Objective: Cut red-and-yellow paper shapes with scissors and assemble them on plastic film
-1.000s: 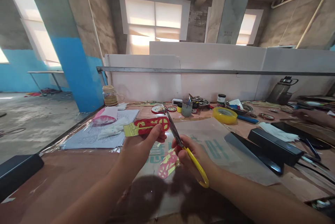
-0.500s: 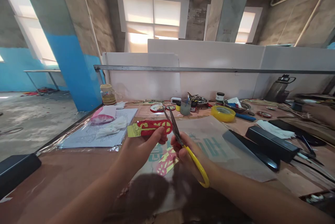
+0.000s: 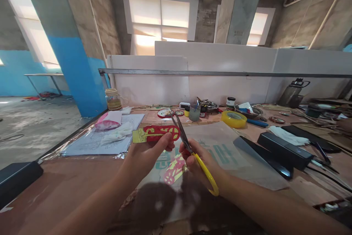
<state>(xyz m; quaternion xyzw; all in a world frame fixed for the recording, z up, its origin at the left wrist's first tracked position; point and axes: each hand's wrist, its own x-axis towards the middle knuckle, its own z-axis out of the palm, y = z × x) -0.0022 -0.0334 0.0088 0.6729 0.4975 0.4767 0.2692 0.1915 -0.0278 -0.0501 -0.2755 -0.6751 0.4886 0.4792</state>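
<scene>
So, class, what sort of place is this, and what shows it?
Probably a craft workshop: yellow-handled scissors and a patterned red-and-yellow strip are held up, with a roll of yellow tape beyond them.

My scissors (image 3: 185,139) have smooth metal blades (image 3: 183,134) and a glossy plastic handle (image 3: 203,166). My cutout (image 3: 156,133) looks like matt paper. The tape (image 3: 234,122) is glossy plastic; the rail (image 3: 176,73), matt metal.

A yellow tape roll (image 3: 234,122) lies near a black-lidded jar (image 3: 230,102).
</scene>
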